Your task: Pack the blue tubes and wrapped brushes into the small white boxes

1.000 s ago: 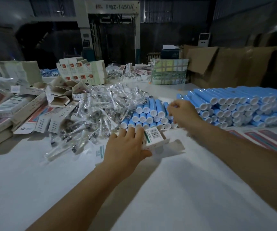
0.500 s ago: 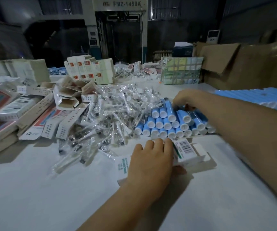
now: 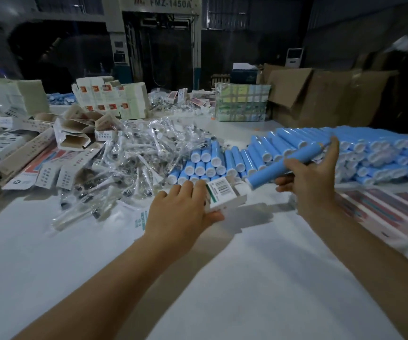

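At centre frame, the left hand (image 3: pixel 180 212) grips the small white box (image 3: pixel 225 193); the right hand (image 3: pixel 308 177) pinches a blue tube (image 3: pixel 283 165) at its mouth. A skewed tube could crumple the flap.

The left hand (image 3: pixel 182 212) hides most of the white box (image 3: pixel 225 195), perhaps its opening.

A white tabletop (image 3: pixel 222 290) carries a heap of clear-wrapped brushes (image 3: pixel 134 158) near its middle, with stacked blue tubes (image 3: pixel 381 153) just right of the heap. Flat and folded white cartons (image 3: pixel 51 168) lie at the left, printed sheets (image 3: pixel 381 212) at the right edge, and a cardboard box (image 3: pixel 320 94) at the back.
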`<state>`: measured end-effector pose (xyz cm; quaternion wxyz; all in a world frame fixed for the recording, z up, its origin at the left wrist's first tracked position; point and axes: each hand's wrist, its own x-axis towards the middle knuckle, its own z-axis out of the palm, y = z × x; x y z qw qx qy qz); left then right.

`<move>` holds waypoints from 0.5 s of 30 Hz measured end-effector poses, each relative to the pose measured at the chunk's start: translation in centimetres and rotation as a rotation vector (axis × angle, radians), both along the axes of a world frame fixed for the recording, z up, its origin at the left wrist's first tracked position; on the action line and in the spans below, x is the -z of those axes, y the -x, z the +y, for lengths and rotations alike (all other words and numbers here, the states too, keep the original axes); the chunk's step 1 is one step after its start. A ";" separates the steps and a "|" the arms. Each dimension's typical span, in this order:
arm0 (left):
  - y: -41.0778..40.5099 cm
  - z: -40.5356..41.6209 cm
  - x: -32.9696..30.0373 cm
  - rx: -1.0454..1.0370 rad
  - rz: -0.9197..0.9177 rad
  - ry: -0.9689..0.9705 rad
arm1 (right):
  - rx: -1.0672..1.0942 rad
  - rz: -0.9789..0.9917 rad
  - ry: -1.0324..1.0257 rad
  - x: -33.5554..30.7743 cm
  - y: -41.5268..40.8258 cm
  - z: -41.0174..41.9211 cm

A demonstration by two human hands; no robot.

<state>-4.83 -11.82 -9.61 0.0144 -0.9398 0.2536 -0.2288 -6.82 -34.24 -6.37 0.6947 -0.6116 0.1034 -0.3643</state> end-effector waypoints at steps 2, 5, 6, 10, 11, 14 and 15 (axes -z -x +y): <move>0.4 -0.2 0.0 -0.017 -0.007 0.004 | -0.019 0.016 -0.050 0.7 0.5 0.7; 0.8 -0.5 0.0 -0.033 -0.016 0.001 | -0.088 0.056 -0.040 1.5 0.8 2.6; 1.0 -0.6 0.0 -0.037 -0.014 -0.001 | -0.109 0.080 -0.022 1.8 0.9 3.2; 1.3 -0.3 0.0 -0.037 -0.026 -0.022 | -0.087 0.246 0.150 2.5 1.3 3.9; 1.3 -0.3 0.1 -0.033 -0.028 -0.034 | -0.087 0.252 0.148 2.6 1.3 3.8; 1.1 -0.2 0.2 -0.010 -0.007 -0.027 | -0.079 0.230 0.092 2.5 1.4 3.3; 1.2 -0.2 0.2 -0.004 -0.001 -0.034 | -0.071 0.230 0.079 2.5 1.5 3.2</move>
